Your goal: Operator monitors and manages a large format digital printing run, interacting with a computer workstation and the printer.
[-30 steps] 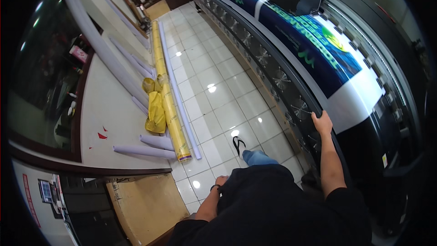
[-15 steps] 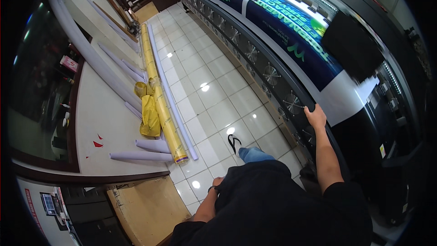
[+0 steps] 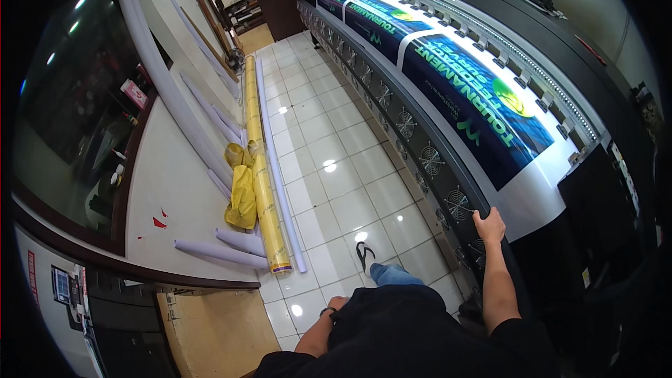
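Note:
My right hand (image 3: 490,225) rests on the near end of a long black fan bar (image 3: 458,178), its fingers curled over the top edge. The bar has a row of round fan grilles and runs along the front of a large-format printer (image 3: 616,98). Behind the bar, a printed banner (image 3: 483,98) in dark blue with green and white lettering lies over the printer's slope, with a blank white margin at its near end. My left hand (image 3: 339,303) hangs low beside my black shirt, a dark band on its wrist; its fingers are mostly hidden.
On the white tiled floor (image 3: 350,196), a long yellow-wrapped roll (image 3: 268,217) and a thin pale roll (image 3: 281,196) lie along the left wall. Yellow wrapping (image 3: 241,196) sits beside them. Several white tubes (image 3: 220,255) lean there. A wooden board (image 3: 217,329) is at lower left.
The printer's black carriage has slid off the banner to the near right end, uncovering more print. My view has shifted slightly; my right hand stays on the bar.

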Motion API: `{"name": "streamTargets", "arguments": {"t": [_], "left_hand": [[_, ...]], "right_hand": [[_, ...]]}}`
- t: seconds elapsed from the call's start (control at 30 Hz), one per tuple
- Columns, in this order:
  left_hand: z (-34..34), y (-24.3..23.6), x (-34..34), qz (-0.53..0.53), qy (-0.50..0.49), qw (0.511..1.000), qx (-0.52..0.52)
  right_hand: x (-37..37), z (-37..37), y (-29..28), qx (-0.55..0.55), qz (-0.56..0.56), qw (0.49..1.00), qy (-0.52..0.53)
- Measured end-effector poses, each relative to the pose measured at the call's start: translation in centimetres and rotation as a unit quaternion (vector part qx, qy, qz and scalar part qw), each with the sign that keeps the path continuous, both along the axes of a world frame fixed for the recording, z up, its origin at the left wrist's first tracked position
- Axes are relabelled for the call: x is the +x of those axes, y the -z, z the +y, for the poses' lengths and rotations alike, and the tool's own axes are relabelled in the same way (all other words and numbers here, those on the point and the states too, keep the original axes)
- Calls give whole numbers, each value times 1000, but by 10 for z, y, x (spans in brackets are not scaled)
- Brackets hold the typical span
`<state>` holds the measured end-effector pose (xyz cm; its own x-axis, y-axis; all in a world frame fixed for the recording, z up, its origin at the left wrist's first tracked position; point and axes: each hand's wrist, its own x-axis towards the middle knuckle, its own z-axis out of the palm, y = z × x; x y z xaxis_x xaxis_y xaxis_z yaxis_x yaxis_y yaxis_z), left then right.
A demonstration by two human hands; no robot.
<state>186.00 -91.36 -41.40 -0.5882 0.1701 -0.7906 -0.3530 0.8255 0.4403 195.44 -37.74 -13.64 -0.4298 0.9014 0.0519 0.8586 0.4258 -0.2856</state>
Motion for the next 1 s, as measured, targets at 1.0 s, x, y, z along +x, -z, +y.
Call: {"name": "streamTargets", "arguments": {"t": [1.0], "left_hand": [[-2, -27, 8, -9, -12, 1000, 21]], "right_hand": [[7, 3, 6, 12, 27, 1000, -1]]}}
